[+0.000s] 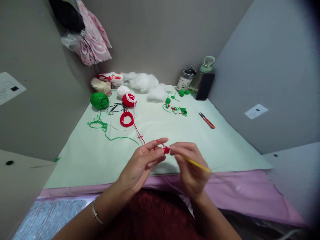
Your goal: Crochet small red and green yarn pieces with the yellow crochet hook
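Between the thumb and fingers of my left hand (pixel 143 161) is pinched a small piece of red crochet (pixel 166 150). Red yarn (pixel 140 135) runs over that hand's index finger, coming from a red coil of yarn (pixel 126 119) on the table. My right hand (pixel 192 163) grips a crochet hook with a yellow handle (pixel 197 164). The hook's tip meets the red piece, but fingers hide the exact contact. Both hands are close together above the table's front edge.
Green yarn ball (pixel 99 100), red yarn ball (pixel 129 99) and white stuffing (pixel 143 82) stand at the back left. Small green and red crocheted pieces (pixel 174 109) lie back right, near orange thread snips (pixel 207 120). A phone (pixel 205 86) leans against a bottle (pixel 207 65).
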The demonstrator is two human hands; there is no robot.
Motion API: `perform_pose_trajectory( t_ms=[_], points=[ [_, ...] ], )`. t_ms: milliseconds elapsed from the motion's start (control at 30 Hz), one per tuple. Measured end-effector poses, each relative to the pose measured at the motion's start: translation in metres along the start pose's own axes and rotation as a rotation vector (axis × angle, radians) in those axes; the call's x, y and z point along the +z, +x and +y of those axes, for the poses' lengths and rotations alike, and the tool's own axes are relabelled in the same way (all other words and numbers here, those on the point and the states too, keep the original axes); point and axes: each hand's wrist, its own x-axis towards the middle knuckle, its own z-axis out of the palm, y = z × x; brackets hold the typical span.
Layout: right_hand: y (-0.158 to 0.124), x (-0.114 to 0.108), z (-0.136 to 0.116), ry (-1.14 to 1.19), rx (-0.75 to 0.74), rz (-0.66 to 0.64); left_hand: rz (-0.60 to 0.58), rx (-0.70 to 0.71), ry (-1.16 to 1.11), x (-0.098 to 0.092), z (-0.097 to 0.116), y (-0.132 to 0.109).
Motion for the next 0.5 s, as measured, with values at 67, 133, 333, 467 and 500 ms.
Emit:
perform_pose_trajectory(
  t_ms=[67,133,333,467,500],
  points=[
    [0.006,-0.001,0.000,0.193,0.164,0.080,0.025,-0.007,-0.036,-0.001,0.002,0.000],
    [0.011,-0.002,-0.001,0.361,0.273,0.108,0.035,0.017,-0.038,-0.001,0.002,0.000],
    [0.010,0.004,-0.001,0.355,0.246,0.015,0.003,0.172,0.155,0.004,-0.004,-0.004],
    [0.005,0.005,-0.003,0.251,0.167,-0.026,0.009,0.203,0.247,0.004,-0.006,-0.004],
    [0.003,0.005,-0.003,0.184,0.119,-0.046,0.022,0.205,0.250,0.004,-0.006,-0.003]
  ],
)
